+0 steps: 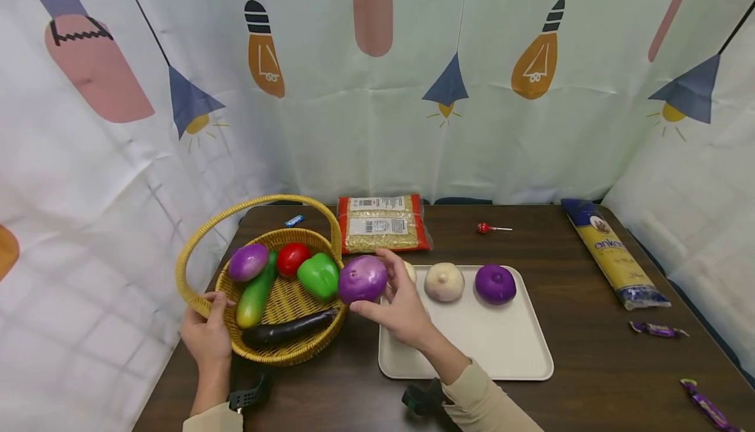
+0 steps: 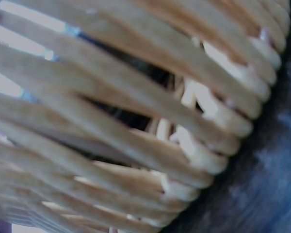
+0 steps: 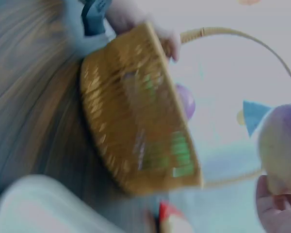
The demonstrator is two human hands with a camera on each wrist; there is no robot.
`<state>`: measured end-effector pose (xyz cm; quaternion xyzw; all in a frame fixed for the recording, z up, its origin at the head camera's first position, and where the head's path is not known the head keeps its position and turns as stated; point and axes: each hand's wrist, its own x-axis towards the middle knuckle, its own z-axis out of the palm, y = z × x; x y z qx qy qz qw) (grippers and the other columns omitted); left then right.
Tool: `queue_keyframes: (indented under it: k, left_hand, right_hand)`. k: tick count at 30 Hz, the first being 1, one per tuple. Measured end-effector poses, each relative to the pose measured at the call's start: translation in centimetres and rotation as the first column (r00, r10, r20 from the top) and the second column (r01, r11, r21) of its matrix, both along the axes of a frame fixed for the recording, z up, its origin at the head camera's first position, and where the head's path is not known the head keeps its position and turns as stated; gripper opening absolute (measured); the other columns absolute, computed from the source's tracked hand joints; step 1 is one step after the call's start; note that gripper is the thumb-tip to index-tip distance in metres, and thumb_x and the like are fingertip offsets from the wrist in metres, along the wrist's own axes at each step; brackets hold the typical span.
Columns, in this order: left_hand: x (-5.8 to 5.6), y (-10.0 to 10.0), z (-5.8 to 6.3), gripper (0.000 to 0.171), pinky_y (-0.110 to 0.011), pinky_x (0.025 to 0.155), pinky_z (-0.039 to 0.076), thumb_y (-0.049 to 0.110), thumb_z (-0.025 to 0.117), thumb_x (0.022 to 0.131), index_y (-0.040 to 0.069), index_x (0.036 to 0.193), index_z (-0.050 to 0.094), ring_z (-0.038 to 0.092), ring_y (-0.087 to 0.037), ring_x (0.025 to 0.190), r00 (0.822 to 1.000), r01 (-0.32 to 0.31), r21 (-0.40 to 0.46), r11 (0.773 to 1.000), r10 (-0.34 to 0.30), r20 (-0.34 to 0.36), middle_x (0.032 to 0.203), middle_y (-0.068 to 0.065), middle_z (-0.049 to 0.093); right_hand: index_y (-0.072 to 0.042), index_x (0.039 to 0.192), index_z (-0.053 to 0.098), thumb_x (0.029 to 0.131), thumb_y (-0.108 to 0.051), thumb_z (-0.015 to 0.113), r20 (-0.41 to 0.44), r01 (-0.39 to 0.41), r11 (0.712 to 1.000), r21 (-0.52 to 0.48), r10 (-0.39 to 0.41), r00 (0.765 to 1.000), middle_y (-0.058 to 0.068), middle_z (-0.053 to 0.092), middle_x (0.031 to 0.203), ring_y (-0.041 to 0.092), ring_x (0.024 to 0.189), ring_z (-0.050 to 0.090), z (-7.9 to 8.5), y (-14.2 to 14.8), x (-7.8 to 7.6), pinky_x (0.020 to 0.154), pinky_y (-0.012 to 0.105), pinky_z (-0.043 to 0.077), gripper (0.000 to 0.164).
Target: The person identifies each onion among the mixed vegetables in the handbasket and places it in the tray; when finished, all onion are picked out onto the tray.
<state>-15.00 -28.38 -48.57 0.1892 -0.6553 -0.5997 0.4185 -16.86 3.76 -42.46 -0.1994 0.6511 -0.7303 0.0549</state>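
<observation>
The left hand (image 1: 208, 337) grips the round, yellow woven basket (image 1: 289, 301) at its left side, where the tall, curved handle (image 1: 227, 212) meets the rim. The right hand (image 1: 404, 311) holds a shiny, round vegetable, purple on top and pale below (image 1: 362, 279), between its thumb and fingers. This vegetable is up in the air, just by the right side of the basket. From the right wrist, its pale part shows too.

Inside the basket, a smooth purple, rounded vegetable (image 1: 248, 262) sits at the back left. Next to it leans a long green vegetable with a yellow end (image 1: 255, 294). A shiny red, round tomato (image 1: 293, 259) is at the back, and a bright green bell pepper (image 1: 320, 277) is on the right. A long, very dark eggplant (image 1: 289, 329) lies at the front.

To the right, a white tray with round corners (image 1: 483, 347) lies on the dark brown wooden surface (image 1: 580, 327). On the tray are a cream-coloured round vegetable (image 1: 445, 282) and a deep purple round one (image 1: 495, 284). Another pale thing (image 1: 409, 271) peeks out from behind the right hand.

Behind the tray are a clear and red bag of grains (image 1: 382, 224) and a red lollipop (image 1: 483, 228). The left wrist view is blurry and shows mostly the basket's weave.
</observation>
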Motion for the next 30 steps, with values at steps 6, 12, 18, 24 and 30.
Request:
queue_keyframes:
  k: [6, 12, 18, 24, 30]
  left_hand:
    - [0.1, -0.1, -0.1, 0.015, -0.017, 0.062, 0.04, 0.006, 0.065, 0.092, -0.01, 0.09, 0.063, 0.056, -0.012, 0.063, 1.0, 0.001, 0.003, 1.0, -0.001, -0.001, 0.06, 0.009, 0.062]
    - [0.2, -0.2, -0.1, 0.014, -0.018, 0.063, 0.039, 0.004, 0.065, 0.091, -0.01, 0.089, 0.063, 0.055, -0.013, 0.064, 1.0, 0.018, 0.03, 0.999, -0.017, -0.025, 0.061, 0.007, 0.063]
    - [1.0, 0.6, 1.3, 0.016, -0.019, 0.06, 0.038, 0.001, 0.064, 0.091, -0.015, 0.089, 0.061, 0.054, -0.014, 0.062, 0.999, 0.019, 0.019, 1.0, -0.018, -0.027, 0.06, 0.004, 0.063]
    - [0.7, 0.3, 0.9, 0.015, -0.019, 0.061, 0.037, 0.0, 0.064, 0.091, -0.015, 0.088, 0.062, 0.053, -0.014, 0.062, 0.999, 0.016, 0.027, 1.0, -0.015, -0.034, 0.06, 0.004, 0.063]
    - [0.1, 0.0, -0.1, 0.014, -0.019, 0.06, 0.037, 0.003, 0.066, 0.091, -0.011, 0.087, 0.064, 0.053, -0.014, 0.062, 0.999, 0.003, 0.035, 0.999, -0.002, -0.044, 0.06, 0.002, 0.063]
  right_hand:
    - [-0.009, 0.143, 0.037, 0.078, -0.002, 0.079, 0.042, 0.125, 0.988, -0.096, -0.121, 0.992, 0.014, 0.049, 0.137, 0.022, 0.126, 0.05, -0.9, 5.2, 0.0, 0.102, 0.031, 0.044, 0.077]
    - [-0.004, 0.14, 0.037, 0.082, 0.005, 0.071, 0.028, 0.237, 0.967, -0.096, -0.236, 0.971, 0.011, 0.046, 0.135, 0.016, 0.12, 0.054, -2.2, 9.6, 1.1, 0.095, 0.027, 0.048, 0.068]
    - [-0.003, 0.14, 0.031, 0.083, 0.012, 0.063, 0.063, 0.21, 0.955, -0.212, -0.201, 0.978, 0.012, 0.038, 0.136, 0.015, 0.119, 0.051, -3.8, 12.1, 1.7, 0.092, 0.028, 0.05, 0.067]
    - [-0.005, 0.141, 0.03, 0.083, 0.012, 0.063, 0.081, 0.247, 0.946, -0.208, -0.235, 0.969, 0.01, 0.038, 0.137, 0.017, 0.119, 0.048, -4.8, 13.6, 2.0, 0.093, 0.027, 0.049, 0.068]
    - [-0.004, 0.143, 0.035, 0.086, 0.008, 0.062, 0.073, 0.288, 0.947, -0.144, -0.28, 0.957, 0.008, 0.041, 0.137, 0.02, 0.12, 0.044, -5.7, 15.5, 1.9, 0.091, 0.025, 0.048, 0.064]
